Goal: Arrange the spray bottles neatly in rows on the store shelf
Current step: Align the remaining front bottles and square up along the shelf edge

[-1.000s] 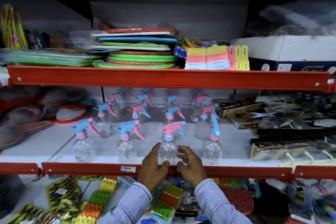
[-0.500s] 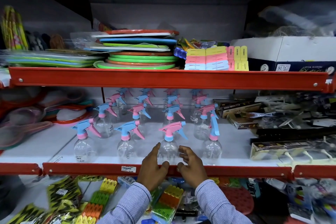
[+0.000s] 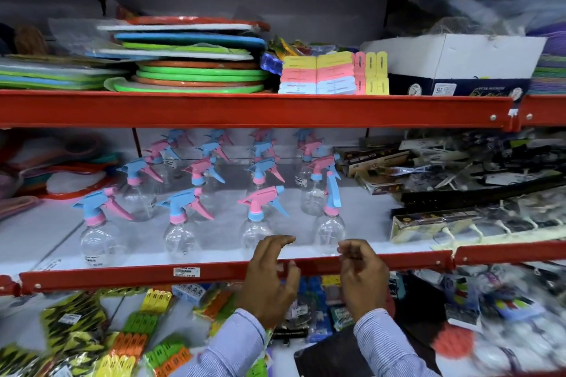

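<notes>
Several clear spray bottles with pink and blue trigger heads stand in rows on the middle white shelf point(image 3: 39, 239). The front row holds a blue-headed bottle point(image 3: 98, 232) at the left, another blue-headed bottle point(image 3: 182, 229), a pink-headed bottle point(image 3: 258, 223), and a bottle point(image 3: 330, 217) whose head is turned sideways. My left hand point(image 3: 271, 281) hovers at the red shelf lip just right of the pink-headed bottle, fingers spread, holding nothing. My right hand point(image 3: 363, 277) is in front of the sideways-headed bottle, fingers curled, empty.
Dark packaged goods point(image 3: 459, 193) crowd the shelf right of the bottles. Red and pink plastic items point(image 3: 61, 171) lie at the left. The upper shelf holds stacked coloured mats point(image 3: 196, 70) and a white box point(image 3: 453, 61). Packets of pegs point(image 3: 137, 330) fill the shelf below.
Both hands have let go of the pink-headed front bottle and shifted right, now spaced apart. The view has also moved closer and to the right.
</notes>
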Demonstrator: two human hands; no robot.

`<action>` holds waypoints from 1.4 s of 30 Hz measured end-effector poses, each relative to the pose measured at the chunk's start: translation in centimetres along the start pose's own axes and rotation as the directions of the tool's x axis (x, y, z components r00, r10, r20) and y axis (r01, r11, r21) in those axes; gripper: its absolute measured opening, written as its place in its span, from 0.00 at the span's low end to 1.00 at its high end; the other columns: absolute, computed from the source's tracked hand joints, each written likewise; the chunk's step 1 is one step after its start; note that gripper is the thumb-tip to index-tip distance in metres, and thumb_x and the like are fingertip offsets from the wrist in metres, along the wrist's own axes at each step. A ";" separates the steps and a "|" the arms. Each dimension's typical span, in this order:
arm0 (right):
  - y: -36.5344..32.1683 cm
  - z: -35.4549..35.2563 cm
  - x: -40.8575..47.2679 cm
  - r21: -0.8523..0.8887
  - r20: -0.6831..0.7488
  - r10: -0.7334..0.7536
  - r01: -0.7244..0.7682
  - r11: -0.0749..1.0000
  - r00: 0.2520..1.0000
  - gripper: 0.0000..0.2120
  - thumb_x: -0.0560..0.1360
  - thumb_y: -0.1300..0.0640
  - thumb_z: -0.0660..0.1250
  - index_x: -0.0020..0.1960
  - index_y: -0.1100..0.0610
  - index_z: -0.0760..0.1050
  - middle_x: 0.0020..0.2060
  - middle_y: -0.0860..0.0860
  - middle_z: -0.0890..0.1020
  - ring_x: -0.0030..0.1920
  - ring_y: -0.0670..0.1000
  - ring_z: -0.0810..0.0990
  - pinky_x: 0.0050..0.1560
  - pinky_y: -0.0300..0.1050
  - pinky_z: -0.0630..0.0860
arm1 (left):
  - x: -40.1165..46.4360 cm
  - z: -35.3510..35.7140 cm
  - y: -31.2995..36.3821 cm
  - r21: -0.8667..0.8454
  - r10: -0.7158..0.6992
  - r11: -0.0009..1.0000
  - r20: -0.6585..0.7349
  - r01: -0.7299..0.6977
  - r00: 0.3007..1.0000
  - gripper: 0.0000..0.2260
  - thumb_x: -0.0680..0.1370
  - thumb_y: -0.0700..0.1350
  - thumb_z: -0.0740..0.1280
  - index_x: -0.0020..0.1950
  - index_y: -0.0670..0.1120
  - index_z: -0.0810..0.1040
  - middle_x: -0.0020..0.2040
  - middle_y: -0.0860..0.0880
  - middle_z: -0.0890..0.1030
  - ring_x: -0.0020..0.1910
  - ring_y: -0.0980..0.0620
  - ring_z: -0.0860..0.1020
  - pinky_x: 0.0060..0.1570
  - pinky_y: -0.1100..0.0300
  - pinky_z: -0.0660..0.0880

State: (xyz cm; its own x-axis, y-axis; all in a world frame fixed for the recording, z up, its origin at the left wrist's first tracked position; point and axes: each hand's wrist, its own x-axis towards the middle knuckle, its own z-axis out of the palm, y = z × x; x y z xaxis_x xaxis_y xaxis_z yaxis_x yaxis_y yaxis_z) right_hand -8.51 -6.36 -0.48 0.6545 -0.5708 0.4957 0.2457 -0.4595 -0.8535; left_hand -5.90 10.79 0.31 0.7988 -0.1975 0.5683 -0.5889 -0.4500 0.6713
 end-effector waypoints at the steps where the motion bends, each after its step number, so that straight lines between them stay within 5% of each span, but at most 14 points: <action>1: 0.2 -0.4 0.7 -0.003 -0.024 0.001 -0.001 1.000 1.000 0.15 0.69 0.72 0.63 0.42 0.52 0.78 0.37 0.47 0.84 0.37 0.43 0.81 0.37 0.30 0.76 | 0.2 0.9 0.2 0.002 -0.010 1.000 0.042 0.010 0.999 0.19 0.71 0.44 0.65 0.62 0.56 0.70 0.58 0.55 0.75 0.58 0.59 0.73 0.61 0.57 0.73; 4: 1.5 -0.8 2.8 -0.007 0.017 0.025 -0.025 1.000 1.000 0.16 0.68 0.71 0.63 0.48 0.52 0.76 0.43 0.50 0.83 0.41 0.46 0.81 0.45 0.42 0.79 | 1.3 3.0 0.9 0.000 -0.080 0.997 0.132 0.081 0.988 0.25 0.71 0.47 0.66 0.66 0.55 0.65 0.61 0.54 0.74 0.58 0.57 0.73 0.60 0.56 0.73; 7: 2.8 -1.0 5.1 -0.026 0.245 0.120 -0.117 0.993 0.962 0.21 0.70 0.68 0.65 0.59 0.53 0.71 0.56 0.53 0.79 0.52 0.53 0.79 0.56 0.51 0.78 | 2.3 5.0 1.8 -0.044 -0.185 0.981 0.101 0.190 0.978 0.26 0.70 0.46 0.68 0.66 0.54 0.64 0.61 0.52 0.74 0.56 0.56 0.74 0.56 0.55 0.76; 11: 3.7 -0.6 7.6 -0.071 0.526 0.153 -0.136 0.988 0.837 0.30 0.73 0.68 0.62 0.72 0.54 0.61 0.67 0.54 0.72 0.67 0.54 0.72 0.68 0.49 0.70 | 3.2 7.1 3.1 -0.037 -0.270 0.962 0.050 0.272 0.961 0.22 0.70 0.44 0.69 0.62 0.51 0.67 0.60 0.50 0.74 0.54 0.54 0.75 0.51 0.57 0.77; 14: 3.8 -0.9 8.4 -0.115 0.602 0.142 -0.091 0.989 0.786 0.30 0.72 0.68 0.61 0.72 0.53 0.62 0.65 0.54 0.76 0.63 0.54 0.75 0.62 0.41 0.70 | 3.3 8.2 3.6 0.003 -0.305 0.952 0.038 0.305 0.952 0.19 0.69 0.46 0.69 0.59 0.51 0.70 0.59 0.50 0.74 0.54 0.53 0.76 0.52 0.56 0.76; 22: 4.0 -2.1 7.5 -0.038 0.553 0.086 -0.078 0.996 0.828 0.22 0.70 0.68 0.63 0.63 0.56 0.70 0.59 0.53 0.78 0.53 0.51 0.79 0.59 0.45 0.75 | 4.0 8.7 4.0 0.029 -0.377 0.926 0.055 0.376 0.925 0.25 0.69 0.48 0.65 0.66 0.51 0.68 0.63 0.50 0.76 0.60 0.49 0.76 0.60 0.50 0.75; 28: 4.6 -2.2 7.2 -0.072 0.519 0.113 -0.088 0.994 0.847 0.20 0.69 0.65 0.66 0.60 0.55 0.70 0.58 0.53 0.78 0.50 0.51 0.79 0.56 0.48 0.78 | 4.5 8.8 4.2 0.059 -0.406 0.914 0.075 0.402 0.911 0.32 0.74 0.45 0.66 0.75 0.48 0.55 0.74 0.45 0.65 0.70 0.44 0.68 0.68 0.45 0.68; 33: 4.5 -1.7 7.3 -0.071 0.571 0.125 -0.103 0.992 0.811 0.27 0.71 0.64 0.64 0.69 0.55 0.66 0.64 0.52 0.76 0.61 0.51 0.77 0.65 0.48 0.73 | 3.9 8.7 3.8 0.038 -0.382 0.924 0.045 0.380 0.923 0.27 0.73 0.43 0.67 0.70 0.47 0.64 0.69 0.46 0.72 0.65 0.46 0.72 0.66 0.47 0.71; 42: 4.4 -1.7 7.1 -0.081 0.524 0.126 -0.098 0.992 0.842 0.21 0.69 0.64 0.65 0.61 0.53 0.72 0.58 0.51 0.80 0.54 0.49 0.80 0.59 0.50 0.78 | 4.1 8.4 3.5 0.018 -0.365 0.931 0.110 0.365 0.925 0.28 0.71 0.47 0.64 0.71 0.51 0.64 0.69 0.49 0.73 0.65 0.49 0.72 0.65 0.49 0.71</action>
State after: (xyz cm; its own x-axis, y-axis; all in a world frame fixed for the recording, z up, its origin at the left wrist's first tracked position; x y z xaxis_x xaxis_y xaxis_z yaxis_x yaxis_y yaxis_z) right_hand -4.02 -13.61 -0.39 0.9570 -0.1820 0.2260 0.1217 -0.4554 -0.8819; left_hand -3.65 1.10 0.98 0.9668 -0.1140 0.2287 -0.2546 -0.5067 0.8236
